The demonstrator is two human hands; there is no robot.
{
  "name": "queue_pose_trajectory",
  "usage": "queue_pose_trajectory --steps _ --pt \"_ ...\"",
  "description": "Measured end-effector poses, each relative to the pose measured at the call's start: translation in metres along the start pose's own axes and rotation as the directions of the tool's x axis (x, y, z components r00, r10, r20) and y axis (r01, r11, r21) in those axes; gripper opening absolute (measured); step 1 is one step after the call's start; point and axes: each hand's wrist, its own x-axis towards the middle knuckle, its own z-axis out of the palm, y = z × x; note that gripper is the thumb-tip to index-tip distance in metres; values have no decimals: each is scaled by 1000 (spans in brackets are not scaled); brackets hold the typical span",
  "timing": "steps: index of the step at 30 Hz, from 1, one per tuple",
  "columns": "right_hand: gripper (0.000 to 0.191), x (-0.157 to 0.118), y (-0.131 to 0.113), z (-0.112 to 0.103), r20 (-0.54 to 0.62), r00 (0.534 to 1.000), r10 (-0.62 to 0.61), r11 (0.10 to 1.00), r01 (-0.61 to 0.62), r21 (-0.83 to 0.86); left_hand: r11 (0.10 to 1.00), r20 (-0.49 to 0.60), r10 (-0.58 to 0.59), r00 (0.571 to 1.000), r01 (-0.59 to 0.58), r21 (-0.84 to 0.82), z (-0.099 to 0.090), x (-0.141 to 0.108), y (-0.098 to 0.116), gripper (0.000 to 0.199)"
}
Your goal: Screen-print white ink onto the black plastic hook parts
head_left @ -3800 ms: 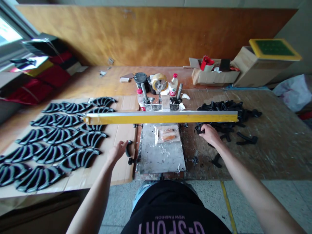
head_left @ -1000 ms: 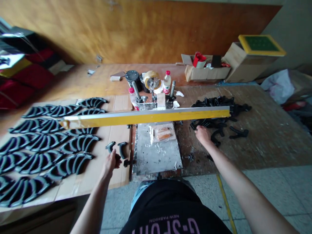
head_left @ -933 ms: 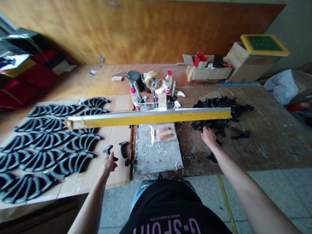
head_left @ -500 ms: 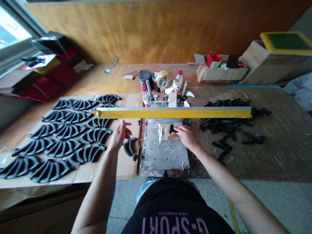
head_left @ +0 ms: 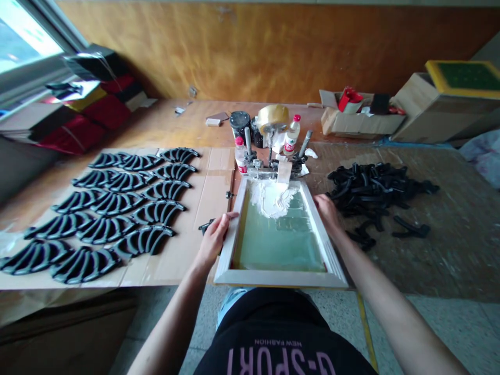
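A silk-screen frame (head_left: pixel 281 278) with a pale rim and a green mesh lies lowered in front of me, hinged at its far end. White ink (head_left: pixel 273 200) is smeared over the far part of the mesh. My left hand (head_left: pixel 214 237) grips the frame's left rim, fingers bent against it. At the right rim is my right hand (head_left: pixel 327 211), its fingers curled at the edge. The plate under the screen is hidden, with whatever lies on it. A small black handle-shaped part (head_left: pixel 205 226) shows partly behind my left hand.
Rows of curved black parts (head_left: pixel 117 203) lie on cardboard (head_left: pixel 187 265) at left. Loose black parts (head_left: pixel 367 187) are heaped at right. Behind the screen stand clamp posts, bottles (head_left: pixel 291 136), a dark tub (head_left: pixel 239 124) and a tape roll (head_left: pixel 273 117). Cartons (head_left: pixel 363 122) sit farther back.
The screen has swung down from its raised position onto the plate. My right hand has let go of the black part and moved to the right rim; my left hand has come to the left rim.
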Motion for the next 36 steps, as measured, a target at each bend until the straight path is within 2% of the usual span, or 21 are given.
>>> queue_pose_trajectory --steps 1,3,4,6,9,12,14,15,17,19,20,24,25,28,30,32,34,36 --pt "26 9 0 -6 -54 998 36 999 -37 -30 999 12 -32 999 32 1 2 -2 -15 58" --pt "40 33 -11 -10 -152 988 4 998 -14 -66 997 41 -73 996 74 -18 7 -1 -43 67" --pt "50 46 -22 -8 -163 986 -47 996 33 -85 996 47 -86 995 87 -19 10 2 -54 72" --pt "60 69 -46 2 -86 986 -145 984 134 -121 996 34 -93 995 92 9 14 8 -73 76" --pt "34 84 -75 23 138 981 -133 967 159 -198 995 38 -92 995 90 52 14 16 -88 71" --pt "11 66 -86 36 267 953 -146 942 216 -257 991 34 -115 993 112 74 12 18 -96 70" --pt "11 43 -87 34 318 911 -263 912 342 -227 990 21 -120 993 118 75 12 17 -98 69" --pt "14 32 -86 31 349 874 -339 887 420 -191 991 19 -119 993 118 69 12 17 -99 68" --pt "18 19 -85 21 410 770 -489 818 568 -93 991 13 -122 992 121 56 12 16 -99 68" --pt "17 17 -83 13 441 689 -574 768 640 -1 991 11 -129 992 129 44 13 16 -98 69" --pt "14 19 -82 11 437 684 -585 766 643 20 991 12 -130 991 130 37 13 16 -97 69" --pt "15 22 -82 19 319 795 -516 821 565 -82 993 26 -116 993 115 31 13 15 -93 69" --pt "18 17 -83 22 300 797 -523 813 573 -103 993 27 -118 993 117 35 13 14 -92 69" --pt "21 4 -84 27 316 753 -577 779 624 -64 990 33 -137 990 136 24 14 12 -89 71" --pt "16 7 -86 24 312 770 -556 807 591 -19 989 44 -145 988 145 3 14 10 -85 72" --pt "15 25 -89 20 261 833 -488 863 506 -1 989 63 -146 987 147 -14 11 7 -75 74" --pt "30 54 -89 17 185 900 -395 914 405 -13 989 82 -141 987 143 -22 7 3 -59 76" --pt "48 83 -82 9 115 947 -299 951 306 -50 994 73 -103 992 105 -27 1 -1 -37 70"
